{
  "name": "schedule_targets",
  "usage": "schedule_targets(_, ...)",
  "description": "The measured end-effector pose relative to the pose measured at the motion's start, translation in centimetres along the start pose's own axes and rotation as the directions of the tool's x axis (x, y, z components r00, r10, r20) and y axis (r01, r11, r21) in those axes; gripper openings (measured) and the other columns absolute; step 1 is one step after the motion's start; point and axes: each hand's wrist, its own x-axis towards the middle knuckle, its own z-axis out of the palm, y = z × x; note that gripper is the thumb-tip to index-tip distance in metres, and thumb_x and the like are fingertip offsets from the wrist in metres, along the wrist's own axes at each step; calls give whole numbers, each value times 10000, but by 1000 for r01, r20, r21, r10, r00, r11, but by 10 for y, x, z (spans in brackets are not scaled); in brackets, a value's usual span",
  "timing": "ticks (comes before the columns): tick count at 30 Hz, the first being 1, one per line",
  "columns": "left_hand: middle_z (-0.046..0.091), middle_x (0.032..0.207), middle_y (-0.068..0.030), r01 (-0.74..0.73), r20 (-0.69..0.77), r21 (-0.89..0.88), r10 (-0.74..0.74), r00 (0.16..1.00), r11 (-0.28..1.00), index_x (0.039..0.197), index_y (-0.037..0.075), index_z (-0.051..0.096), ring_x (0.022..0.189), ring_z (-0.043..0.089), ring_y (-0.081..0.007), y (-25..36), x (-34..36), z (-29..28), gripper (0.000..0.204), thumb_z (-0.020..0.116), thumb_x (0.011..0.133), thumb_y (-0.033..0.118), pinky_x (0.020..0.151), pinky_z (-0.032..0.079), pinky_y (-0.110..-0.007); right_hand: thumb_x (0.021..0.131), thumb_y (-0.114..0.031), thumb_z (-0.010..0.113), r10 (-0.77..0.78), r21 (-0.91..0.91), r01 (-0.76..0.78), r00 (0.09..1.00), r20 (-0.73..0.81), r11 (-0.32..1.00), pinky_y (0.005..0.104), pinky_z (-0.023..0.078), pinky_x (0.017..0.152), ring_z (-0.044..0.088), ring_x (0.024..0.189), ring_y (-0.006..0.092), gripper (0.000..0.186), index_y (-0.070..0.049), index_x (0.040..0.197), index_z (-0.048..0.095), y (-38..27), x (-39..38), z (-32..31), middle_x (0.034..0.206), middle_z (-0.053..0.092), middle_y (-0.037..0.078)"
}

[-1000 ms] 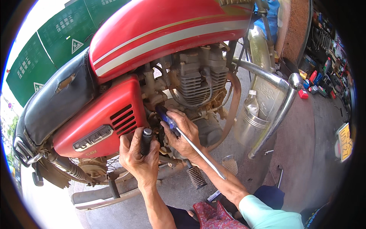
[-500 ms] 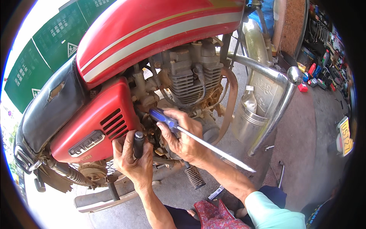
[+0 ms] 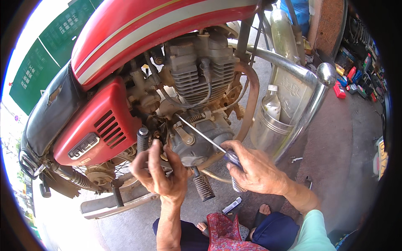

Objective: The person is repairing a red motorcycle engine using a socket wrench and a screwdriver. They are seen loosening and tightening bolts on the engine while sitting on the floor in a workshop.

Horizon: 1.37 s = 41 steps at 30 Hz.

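A screwdriver (image 3: 202,136) with a blue handle is gripped in my right hand (image 3: 260,172), its metal shaft slanting up and left. The tip overlaps the area between the finned engine (image 3: 204,77) and the grey crankcase cover (image 3: 201,142); whether it touches is unclear. My left hand (image 3: 162,172) is raised beside the black rubber-covered pedal (image 3: 143,140), fingers bent and apart, slightly blurred, with nothing visible in them. Just beyond those fingers are dark, dirty parts between the crankcase and the red side cover (image 3: 98,125).
A red fuel tank (image 3: 167,31) overhangs the engine. To the right stand a chrome guard bar (image 3: 307,121) and a metal holder with a plastic bottle (image 3: 271,104). A ribbed footpeg (image 3: 204,187) sticks out low. Tools and containers clutter the far right.
My right hand has moved right and down, and the screwdriver's shaft has swung from pointing lower right to upper left. My left hand has come off the rubber-covered pedal.
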Motion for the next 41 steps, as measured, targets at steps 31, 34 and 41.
schedule_targets(31,639,778,-50,908,634,-338,-653,414,247,1163,48,546,485,505,-70,-22,3,42,272,597,901,101,339,284,-167,960,-109,529,-2,766,-80,994,105,637,242,434,685,483,748,74,361,15,1294,468,39,44,77,823,501,7)
schedule_targets(34,634,778,-48,917,631,-315,-667,396,246,1193,50,532,483,506,-64,-22,3,41,290,583,912,101,333,294,-171,962,-102,522,-46,798,-45,995,91,601,245,422,635,477,704,71,373,18,1309,454,38,42,74,778,486,3)
schedule_targets(41,646,755,-63,931,650,-352,-691,317,96,1072,46,576,463,498,-79,-12,2,41,180,588,924,147,343,314,-175,927,-71,507,29,770,-177,979,202,613,377,443,673,606,678,314,347,20,1256,451,22,47,53,841,633,229)
